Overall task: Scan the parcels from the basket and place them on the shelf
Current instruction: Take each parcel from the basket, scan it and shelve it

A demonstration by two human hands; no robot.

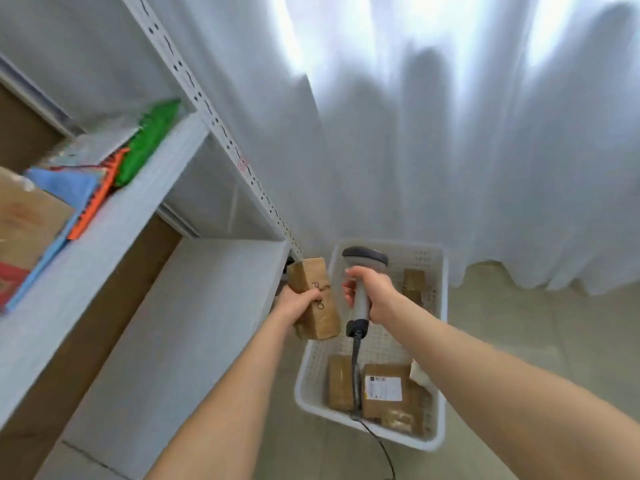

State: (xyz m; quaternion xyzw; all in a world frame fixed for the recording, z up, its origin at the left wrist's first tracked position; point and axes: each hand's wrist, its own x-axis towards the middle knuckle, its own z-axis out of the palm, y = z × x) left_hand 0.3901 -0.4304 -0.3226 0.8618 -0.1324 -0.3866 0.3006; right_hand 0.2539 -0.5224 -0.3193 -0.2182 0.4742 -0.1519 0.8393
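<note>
My left hand grips a brown taped parcel with black handwriting, held up beside the shelf's corner. My right hand grips the handle of a grey barcode scanner, its dark head up and just right of the parcel. The scanner's cable hangs down across the white plastic basket on the floor below both hands. Several brown parcels lie in the basket, one with a white label. The white metal shelf stands to the left.
The upper shelf board carries green, orange and blue flat packages and a cardboard box. A perforated upright post runs along the shelf's corner. White curtains hang behind the basket. The floor is pale tile.
</note>
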